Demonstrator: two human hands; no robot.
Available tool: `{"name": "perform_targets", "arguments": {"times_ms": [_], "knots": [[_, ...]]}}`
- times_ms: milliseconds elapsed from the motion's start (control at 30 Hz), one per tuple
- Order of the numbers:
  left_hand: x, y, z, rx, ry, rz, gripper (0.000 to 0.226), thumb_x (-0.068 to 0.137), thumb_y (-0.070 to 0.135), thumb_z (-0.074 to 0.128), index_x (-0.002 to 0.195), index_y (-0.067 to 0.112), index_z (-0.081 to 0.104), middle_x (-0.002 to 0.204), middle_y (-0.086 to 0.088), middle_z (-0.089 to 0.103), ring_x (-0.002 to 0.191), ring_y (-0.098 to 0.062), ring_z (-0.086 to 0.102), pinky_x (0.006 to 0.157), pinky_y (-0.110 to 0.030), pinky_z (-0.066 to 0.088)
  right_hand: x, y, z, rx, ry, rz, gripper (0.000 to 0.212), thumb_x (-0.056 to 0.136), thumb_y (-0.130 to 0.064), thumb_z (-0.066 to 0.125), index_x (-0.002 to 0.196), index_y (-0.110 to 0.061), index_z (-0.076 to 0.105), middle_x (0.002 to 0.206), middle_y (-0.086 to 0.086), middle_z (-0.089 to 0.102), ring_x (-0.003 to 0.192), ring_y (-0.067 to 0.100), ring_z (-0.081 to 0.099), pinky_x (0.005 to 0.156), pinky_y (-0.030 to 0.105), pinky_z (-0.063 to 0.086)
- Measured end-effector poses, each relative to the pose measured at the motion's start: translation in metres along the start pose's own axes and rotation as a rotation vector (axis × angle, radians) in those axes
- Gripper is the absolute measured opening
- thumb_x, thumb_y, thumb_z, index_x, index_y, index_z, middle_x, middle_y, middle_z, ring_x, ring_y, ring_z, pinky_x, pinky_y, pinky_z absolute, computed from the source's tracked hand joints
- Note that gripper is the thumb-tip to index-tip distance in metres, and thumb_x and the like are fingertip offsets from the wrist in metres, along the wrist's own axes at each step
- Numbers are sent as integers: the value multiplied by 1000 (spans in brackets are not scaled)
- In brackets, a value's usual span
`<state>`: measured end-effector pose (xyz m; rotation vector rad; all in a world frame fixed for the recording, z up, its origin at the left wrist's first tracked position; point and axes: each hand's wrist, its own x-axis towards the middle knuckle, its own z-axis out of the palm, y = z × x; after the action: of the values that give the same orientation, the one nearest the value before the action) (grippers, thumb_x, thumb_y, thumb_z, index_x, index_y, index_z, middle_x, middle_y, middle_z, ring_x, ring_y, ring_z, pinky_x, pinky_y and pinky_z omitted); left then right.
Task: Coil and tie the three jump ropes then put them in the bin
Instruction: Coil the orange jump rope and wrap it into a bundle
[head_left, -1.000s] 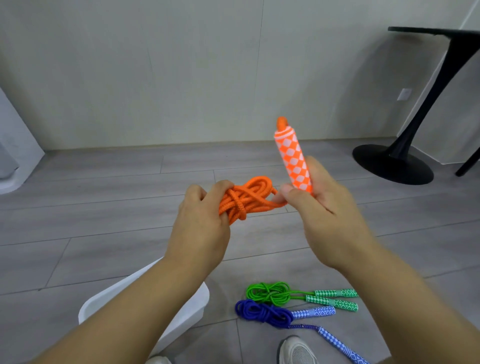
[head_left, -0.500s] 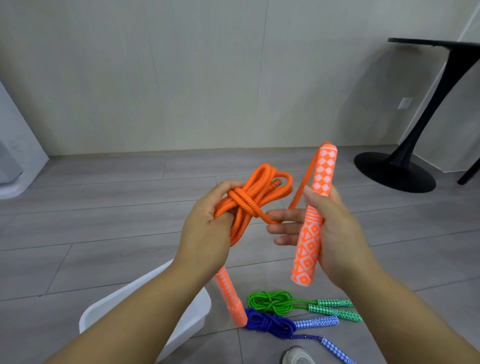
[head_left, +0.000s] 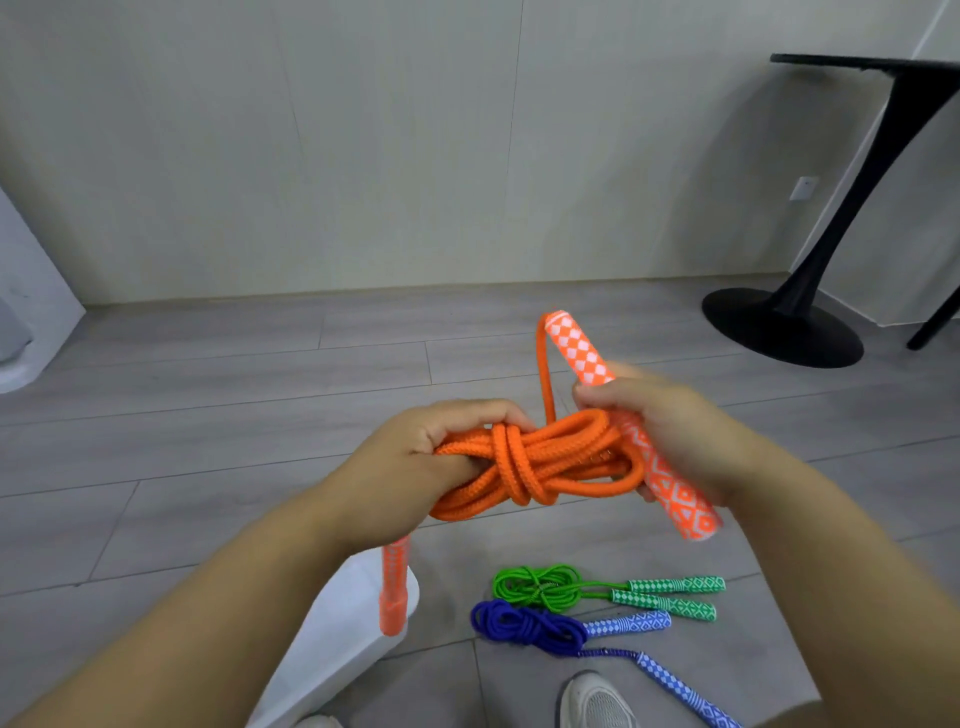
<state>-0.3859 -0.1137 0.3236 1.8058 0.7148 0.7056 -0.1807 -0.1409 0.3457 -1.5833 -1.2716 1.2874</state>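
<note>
The grey plank floor (head_left: 208, 415) carries a white bin (head_left: 332, 639). Right of the bin lie the green rope (head_left: 539, 590) and the blue rope (head_left: 519, 623).

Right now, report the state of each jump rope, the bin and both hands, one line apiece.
orange jump rope: coiled, wrapped round its middle, held in the air, not in the bin.
green jump rope: coiled, lying on the floor.
blue jump rope: coiled, on the floor beside the green one.
bin: on the floor, inside hidden.
left hand: grips the orange coil.
right hand: grips one orange handle.
</note>
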Motion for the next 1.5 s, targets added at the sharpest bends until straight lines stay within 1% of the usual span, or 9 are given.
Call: {"name": "perform_targets", "arguments": {"times_ms": [133, 233, 433, 633, 767, 933, 1100, 1233, 1500], "knots": [[2, -5, 1, 198, -65, -72, 41, 72, 9, 49, 95, 39, 67, 90, 8, 68, 79, -2, 59, 74, -9, 43, -7, -3, 2, -552, 118, -155, 19, 87, -36, 54, 77, -21, 51, 69, 2, 57, 62, 20, 55, 57, 32, 44], [5, -16, 9, 466, -52, -86, 43, 73, 13, 49, 102, 41, 64, 98, 9, 64, 89, 3, 53, 76, -6, 38, -14, -6, 10, -912, 290, -338, 27, 87, -42, 51, 71, -22, 42, 68, -2, 50, 69, 18, 50, 62, 36, 39], [11, -12, 14, 169, 347, -249, 37, 80, -2, 47, 90, 31, 60, 48, 15, 60, 44, 1, 51, 48, -19, 41, -13, 4, 31, -602, 243, -567, 20, 76, -39, 51, 70, -20, 53, 68, -8, 45, 66, 8, 44, 61, 26, 34], [13, -10, 9, -101, 515, -397, 21, 81, 5, 53, 97, 19, 52, 70, -14, 59, 58, -26, 54, 65, -52, 55, -19, 9, 45, 144, -19, -476, 9, 73, -20, 56, 67, -22, 62, 54, -17, 52, 52, -3, 47, 54, 11, 37], [13, -3, 10, -153, 495, -403, 18, 88, 4, 48, 95, 18, 55, 67, -12, 58, 52, -24, 53, 42, -29, 51, -20, 18, 50, -107, 18, -683, 13, 72, -34, 59, 75, -23, 63, 79, -8, 48, 77, 6, 48, 71, 16, 38], [11, 0, 5, -303, 479, -364, 40, 88, 1, 41, 90, 35, 63, 59, -3, 59, 45, -17, 51, 41, -26, 50, -20, 16, 49, -86, 36, -712, 14, 69, -33, 59, 68, -20, 59, 83, 2, 44, 76, 17, 44, 67, 22, 37], [9, 2, -9, -635, 489, -329, 38, 88, 1, 37, 91, 24, 68, 64, -3, 58, 54, -17, 46, 43, -22, 46, -16, 21, 35, -183, 133, -630, 16, 62, -42, 60, 68, -28, 63, 74, -10, 40, 68, 9, 43, 63, 19, 34], [5, 4, -12, -863, 403, -322, 34, 89, 2, 37, 85, 20, 65, 62, -5, 55, 56, -18, 47, 40, -20, 45, -10, 23, 26, -402, 302, -539, 20, 72, -50, 63, 73, -30, 61, 71, -5, 45, 65, 8, 44, 59, 16, 32], [4, 6, 2, -1024, 305, -232, 27, 75, -1, 48, 89, 14, 66, 69, -7, 68, 54, -13, 65, 50, -27, 56, -12, 14, 26, -742, 418, -325, 25, 83, -55, 47, 96, -35, 54, 93, -8, 55, 75, 14, 54, 66, 31, 40]]}}
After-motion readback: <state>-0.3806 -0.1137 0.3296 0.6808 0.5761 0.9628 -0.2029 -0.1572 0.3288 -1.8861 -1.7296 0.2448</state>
